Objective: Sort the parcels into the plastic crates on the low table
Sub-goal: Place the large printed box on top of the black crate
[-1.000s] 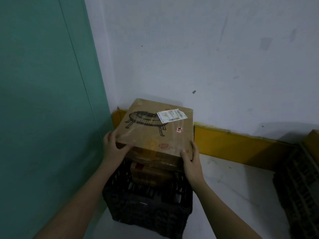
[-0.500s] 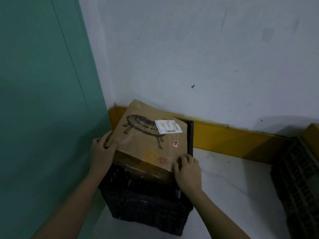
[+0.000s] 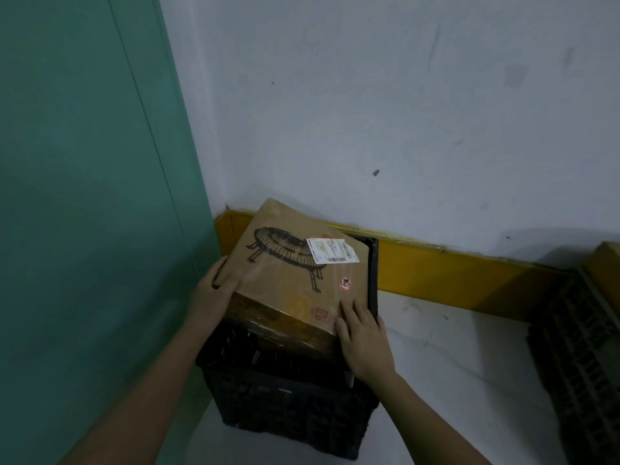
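A brown cardboard parcel (image 3: 288, 280) with a black drawing and a white shipping label lies tilted on top of a black plastic crate (image 3: 288, 397) in the corner. My left hand (image 3: 211, 297) grips the parcel's left edge. My right hand (image 3: 362, 337) lies flat with fingers spread on the parcel's near right corner, by the crate's right rim. The crate's inside is hidden under the parcel.
A teal wall panel (image 3: 84, 196) stands close on the left and a white wall with a yellow base strip (image 3: 453, 273) behind. The white surface (image 3: 453, 364) runs to the right. A second dark crate (image 3: 583, 347) with a cardboard box is at the right edge.
The parcel has come down from above the crate onto it, covering the box inside. My right hand has shifted from the parcel's side to its top corner.
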A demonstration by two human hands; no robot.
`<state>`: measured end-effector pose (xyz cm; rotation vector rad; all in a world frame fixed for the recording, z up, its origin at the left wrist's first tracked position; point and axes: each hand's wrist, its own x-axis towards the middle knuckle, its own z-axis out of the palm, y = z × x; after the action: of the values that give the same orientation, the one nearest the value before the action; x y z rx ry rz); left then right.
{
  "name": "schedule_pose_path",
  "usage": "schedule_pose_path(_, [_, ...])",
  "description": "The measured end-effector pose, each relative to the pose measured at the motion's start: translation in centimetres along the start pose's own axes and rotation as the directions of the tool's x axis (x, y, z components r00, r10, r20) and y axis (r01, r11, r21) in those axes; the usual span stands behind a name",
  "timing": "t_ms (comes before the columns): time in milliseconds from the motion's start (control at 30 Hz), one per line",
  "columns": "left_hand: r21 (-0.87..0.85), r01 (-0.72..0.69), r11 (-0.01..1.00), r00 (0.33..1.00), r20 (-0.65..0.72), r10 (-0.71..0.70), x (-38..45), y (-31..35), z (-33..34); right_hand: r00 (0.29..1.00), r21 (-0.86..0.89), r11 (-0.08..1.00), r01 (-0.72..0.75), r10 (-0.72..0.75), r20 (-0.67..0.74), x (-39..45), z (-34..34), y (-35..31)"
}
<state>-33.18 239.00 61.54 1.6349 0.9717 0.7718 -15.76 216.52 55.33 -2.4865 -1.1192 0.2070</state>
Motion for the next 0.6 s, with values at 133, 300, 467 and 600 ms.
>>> schedule_pose_path(133, [0.166, -0.022, 0.986, 1.0, 0.001, 0.022, 0.6, 0.9, 0.2, 1.0, 0.104, 0.995, 0.001, -0.003, 0.02, -0.1, -0.8, 0.1])
schedule_pose_path(300, [0.708, -0.081, 0.701, 0.99, -0.024, 0.139, 0.7, 3.9, 0.6, 0.997, 0.25, 0.968, -0.026, 0.008, 0.071, 0.5, -3.5, -0.2])
schedule_pose_path(467, [0.822, -0.306, 0.481, 0.932, 0.156, 0.326, -0.3, 7.4, 6.3, 0.996, 0.286, 0.955, -0.082, 0.072, 0.045, 1.0, -8.2, -0.1])
schedule_pose_path(600, [0.771, -0.429, 0.47, 0.899, 0.312, 0.309, -1.7, 10.6, 11.7, 0.996, 0.22, 0.972, -0.082, 0.075, 0.04, 0.8, -12.3, 1.4])
